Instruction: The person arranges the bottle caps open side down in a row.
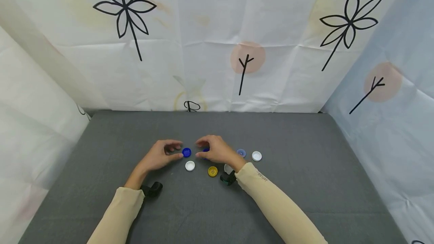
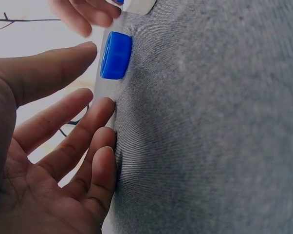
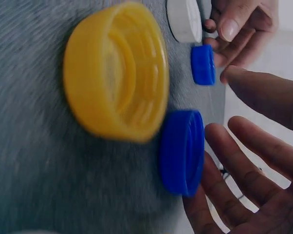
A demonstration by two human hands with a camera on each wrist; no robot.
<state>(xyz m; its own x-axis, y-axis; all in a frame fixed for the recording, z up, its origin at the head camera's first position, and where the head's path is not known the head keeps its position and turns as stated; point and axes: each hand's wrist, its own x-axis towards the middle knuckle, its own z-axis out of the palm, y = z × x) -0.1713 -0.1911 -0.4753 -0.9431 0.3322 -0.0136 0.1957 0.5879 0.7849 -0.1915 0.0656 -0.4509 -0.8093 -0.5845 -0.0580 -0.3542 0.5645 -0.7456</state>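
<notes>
My left hand [image 1: 158,156] rests low over the grey cloth with thumb and fingers apart, beside a blue bottle cap [image 1: 186,152]. In the left wrist view that cap [image 2: 117,56] lies beyond the fingertips, with nothing between thumb and fingers. My right hand [image 1: 219,150] reaches in from the other side, its fingers spread over a second blue cap [image 3: 178,153], which they partly hide in the head view. Seen from the right wrist, the fingers lie alongside this cap without pinching it. A white cap [image 1: 190,166] and a yellow cap [image 1: 212,171] lie nearer me.
Under my right wrist a whitish cap [image 1: 228,169] is partly covered. Further right lie a translucent blue cap [image 1: 241,153] and another white cap [image 1: 256,156]. White printed curtains [image 1: 210,78] enclose the grey table [image 1: 288,134] at the back and sides.
</notes>
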